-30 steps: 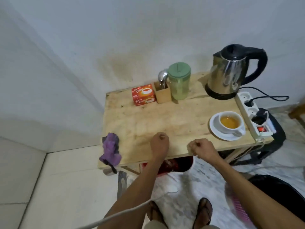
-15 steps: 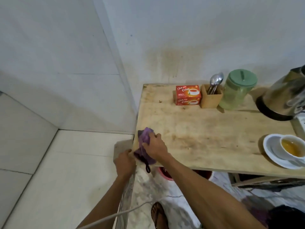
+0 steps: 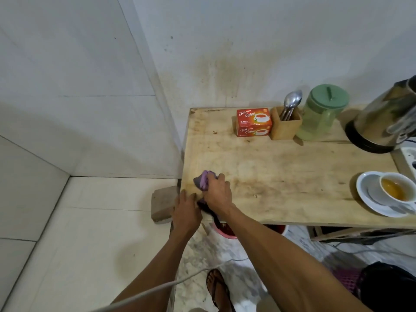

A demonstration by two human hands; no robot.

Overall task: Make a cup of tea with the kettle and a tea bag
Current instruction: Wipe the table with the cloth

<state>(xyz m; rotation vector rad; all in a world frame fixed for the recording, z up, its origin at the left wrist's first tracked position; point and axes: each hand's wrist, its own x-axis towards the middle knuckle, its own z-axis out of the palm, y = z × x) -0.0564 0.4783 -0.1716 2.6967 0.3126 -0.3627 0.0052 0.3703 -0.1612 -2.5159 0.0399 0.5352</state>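
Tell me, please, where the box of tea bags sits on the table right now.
In the head view, the red tea box stands at the back of the wooden table, near the wall, immediately left of the wooden spoon holder.

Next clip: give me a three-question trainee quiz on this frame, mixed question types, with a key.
1. True or false: the cup on the saucer already holds tea.
2. Which hand grips the purple cloth? A) left hand B) right hand
3. Fill in: the spoons stand in a wooden ____ between the tea box and the green jar.

Key: 1 true; 2 B; 3 holder.
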